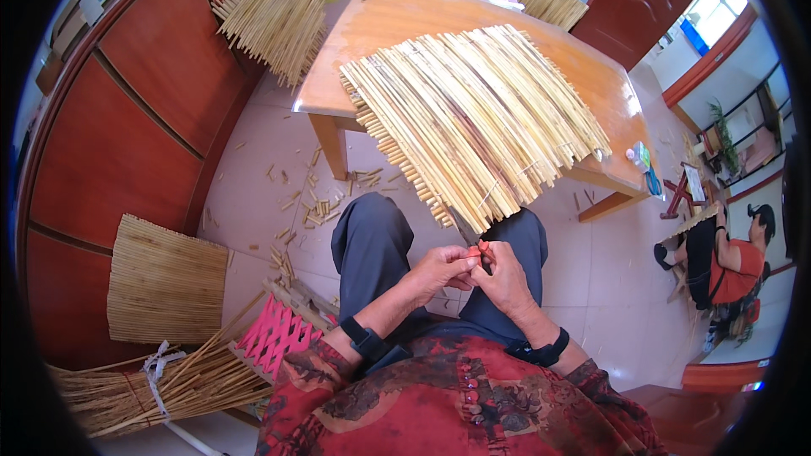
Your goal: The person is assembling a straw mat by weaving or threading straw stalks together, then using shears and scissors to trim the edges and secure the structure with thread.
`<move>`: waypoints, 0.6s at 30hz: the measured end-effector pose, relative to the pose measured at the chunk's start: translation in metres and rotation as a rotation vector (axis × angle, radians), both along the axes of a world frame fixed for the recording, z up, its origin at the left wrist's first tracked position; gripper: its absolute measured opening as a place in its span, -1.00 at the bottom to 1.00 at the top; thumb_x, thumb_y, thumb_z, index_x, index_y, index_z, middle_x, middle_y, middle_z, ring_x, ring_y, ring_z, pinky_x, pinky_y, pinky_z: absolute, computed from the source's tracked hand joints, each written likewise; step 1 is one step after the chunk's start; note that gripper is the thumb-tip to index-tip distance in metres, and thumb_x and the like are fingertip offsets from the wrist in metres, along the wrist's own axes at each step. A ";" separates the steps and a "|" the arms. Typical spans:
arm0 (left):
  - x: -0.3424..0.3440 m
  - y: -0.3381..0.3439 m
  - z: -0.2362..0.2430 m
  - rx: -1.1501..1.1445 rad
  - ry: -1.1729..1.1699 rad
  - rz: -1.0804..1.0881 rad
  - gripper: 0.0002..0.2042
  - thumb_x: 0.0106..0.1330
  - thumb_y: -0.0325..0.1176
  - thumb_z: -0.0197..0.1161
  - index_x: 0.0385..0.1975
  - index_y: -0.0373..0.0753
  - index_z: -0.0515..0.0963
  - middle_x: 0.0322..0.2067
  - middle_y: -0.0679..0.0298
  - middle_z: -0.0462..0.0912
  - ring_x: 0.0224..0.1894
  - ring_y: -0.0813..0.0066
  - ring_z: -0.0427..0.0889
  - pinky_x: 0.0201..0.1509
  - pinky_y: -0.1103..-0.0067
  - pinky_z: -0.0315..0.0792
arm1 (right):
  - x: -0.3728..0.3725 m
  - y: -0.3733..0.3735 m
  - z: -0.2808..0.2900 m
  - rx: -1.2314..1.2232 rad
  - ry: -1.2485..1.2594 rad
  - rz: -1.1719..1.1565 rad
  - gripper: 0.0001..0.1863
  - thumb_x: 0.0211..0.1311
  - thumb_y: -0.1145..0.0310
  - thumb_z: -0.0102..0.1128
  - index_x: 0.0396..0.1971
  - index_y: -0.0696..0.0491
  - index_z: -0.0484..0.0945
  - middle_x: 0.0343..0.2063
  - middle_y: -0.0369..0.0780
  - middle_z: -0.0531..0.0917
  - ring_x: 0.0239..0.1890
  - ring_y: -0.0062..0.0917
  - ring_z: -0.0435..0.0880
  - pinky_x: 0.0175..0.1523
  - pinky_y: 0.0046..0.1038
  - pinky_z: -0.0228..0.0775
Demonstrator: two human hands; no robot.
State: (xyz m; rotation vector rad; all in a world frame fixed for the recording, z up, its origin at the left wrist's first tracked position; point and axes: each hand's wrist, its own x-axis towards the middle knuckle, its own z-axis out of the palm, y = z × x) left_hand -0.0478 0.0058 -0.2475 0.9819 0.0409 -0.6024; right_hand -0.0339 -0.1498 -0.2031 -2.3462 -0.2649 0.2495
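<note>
The wooden desk [397, 17] at 12 o'clock carries a reed mat [473, 114]. Below it, left hand [438, 271] and right hand [505, 279] meet, fingers [466, 265] pinching 1 small orange piece [476, 252].

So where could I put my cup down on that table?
The far left corner of the wooden table, beyond the reed mat, is bare, and so is the right edge strip. The middle is covered by the mat. The floor under the table's near edge is strewn with reed scraps.
</note>
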 end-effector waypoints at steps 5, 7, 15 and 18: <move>0.000 0.010 0.003 -0.015 0.073 -0.009 -0.68 0.21 -0.15 0.11 -0.25 -0.32 0.44 -0.41 0.30 0.51 -0.38 0.58 0.53 -0.24 0.60 0.47 | 0.001 0.002 0.000 -0.029 -0.046 0.078 -0.53 -0.11 0.17 0.20 -0.23 0.14 0.37 -0.30 -0.10 0.43 -0.25 -0.33 0.50 -0.17 -0.39 0.35; 0.000 0.014 0.003 -0.003 0.071 -0.012 -0.68 0.22 -0.16 0.10 -0.27 -0.33 0.44 -0.42 0.30 0.52 -0.40 0.59 0.53 -0.25 0.60 0.47 | -0.001 0.007 0.002 -0.030 -0.031 0.051 -0.53 -0.12 0.17 0.21 -0.22 0.14 0.37 -0.30 -0.11 0.43 -0.24 -0.32 0.49 -0.16 -0.39 0.35; 0.010 0.029 -0.010 0.124 -0.035 -0.117 -0.70 0.27 -0.14 0.01 -0.33 -0.29 0.47 -0.51 0.38 0.50 -0.44 0.65 0.49 -0.26 0.63 0.42 | -0.002 0.019 0.004 -0.112 -0.071 0.050 -0.45 -0.18 0.19 0.27 -0.19 0.19 0.36 -0.30 -0.11 0.42 -0.25 -0.37 0.47 -0.15 -0.43 0.33; 0.013 0.032 -0.010 0.154 -0.084 -0.155 -0.69 0.29 -0.14 -0.04 -0.34 -0.28 0.47 -0.49 0.40 0.49 -0.40 0.66 0.47 -0.20 0.63 0.38 | -0.006 0.027 0.008 -0.199 -0.127 0.062 -0.44 -0.26 0.18 0.30 -0.21 0.14 0.36 -0.32 -0.11 0.40 -0.22 -0.28 0.46 -0.18 -0.35 0.36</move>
